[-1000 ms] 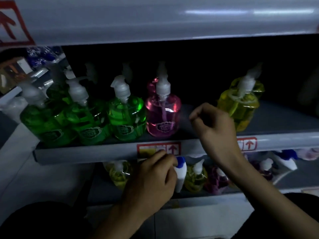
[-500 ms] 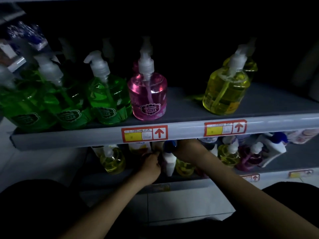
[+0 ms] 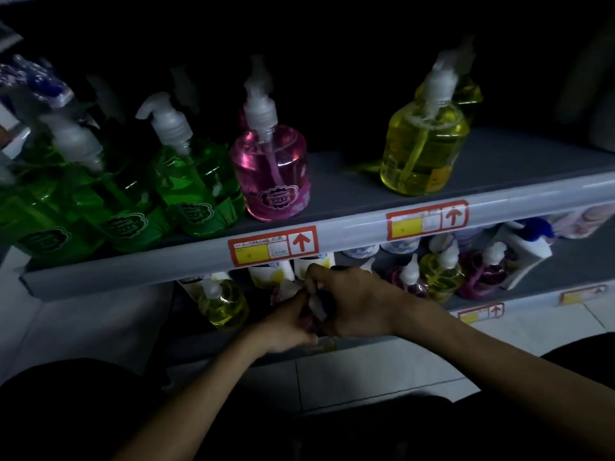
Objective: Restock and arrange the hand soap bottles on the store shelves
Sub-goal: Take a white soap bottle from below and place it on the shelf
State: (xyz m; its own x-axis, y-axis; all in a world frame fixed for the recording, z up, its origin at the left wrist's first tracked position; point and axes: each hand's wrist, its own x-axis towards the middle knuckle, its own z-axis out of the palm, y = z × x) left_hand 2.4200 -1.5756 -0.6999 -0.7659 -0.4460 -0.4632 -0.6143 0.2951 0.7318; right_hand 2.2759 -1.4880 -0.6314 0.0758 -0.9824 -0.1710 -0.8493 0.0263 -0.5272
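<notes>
Both hands are at the lower shelf, under the upper shelf's front rail (image 3: 166,261). My left hand (image 3: 289,324) and my right hand (image 3: 352,304) close from either side on a small white bottle (image 3: 317,309), which they mostly hide. On the upper shelf stand several green soap bottles (image 3: 196,188), a pink one (image 3: 273,171) and a yellow one (image 3: 422,148) with another behind it. A wide gap separates pink and yellow.
The lower shelf holds a yellow pump bottle (image 3: 223,304) left of my hands. To their right are a yellow-green bottle (image 3: 442,277), purple bottles (image 3: 479,274) and a white bottle with a blue cap (image 3: 529,247). Red-framed price labels (image 3: 273,244) sit on the rail. Tiled floor lies below.
My right hand dropped from in front of the upper shelf to the lower shelf and joined my left hand on the white bottle. The view tilted down.
</notes>
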